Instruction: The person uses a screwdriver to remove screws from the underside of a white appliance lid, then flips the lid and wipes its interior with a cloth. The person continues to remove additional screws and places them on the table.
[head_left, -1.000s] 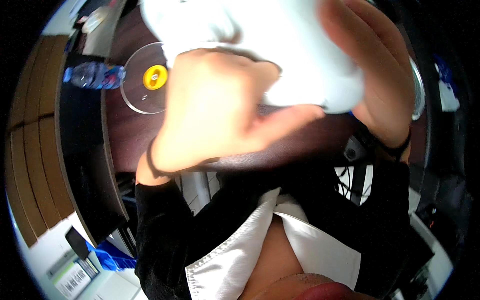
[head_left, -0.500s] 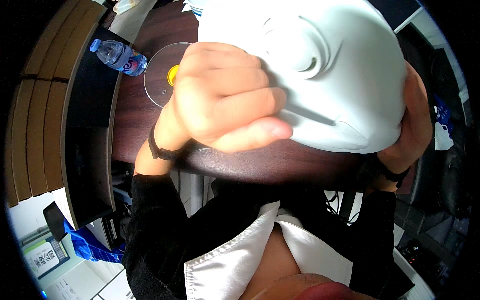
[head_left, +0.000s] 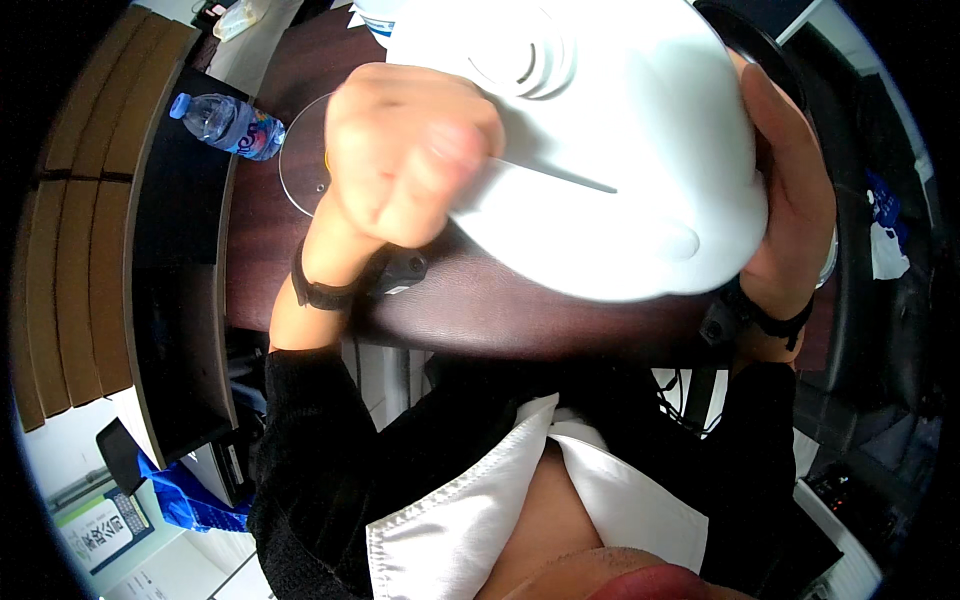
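Observation:
A large, smooth white plastic shell (head_left: pixel 640 120) with a round ringed knob is tilted up over the table. My right hand (head_left: pixel 790 180) is wrapped round its right edge and grips it. My left hand (head_left: pixel 410 155) is closed in a fist at the shell's left side, somewhat blurred. From the fist a thin dark straight line (head_left: pixel 570 180) runs across the white surface. Whether it is a slim tool or a groove in the shell, I cannot tell. A clear round lid (head_left: pixel 300 150) lies left of my fist, mostly hidden by it.
On the dark wooden table (head_left: pixel 480 300), a water bottle with a blue cap (head_left: pixel 225 125) lies at the left edge. A blue-and-white container (head_left: pixel 377 20) stands at the back. Behind the shell shows a dark curved rim (head_left: pixel 765 45). Brown boxes (head_left: pixel 95 290) line the left side.
The white shell has shifted left and away from me, and has turned a little. My left fist has moved left and up, now covering the lid's yellow knob. The right hand has moved along with the shell.

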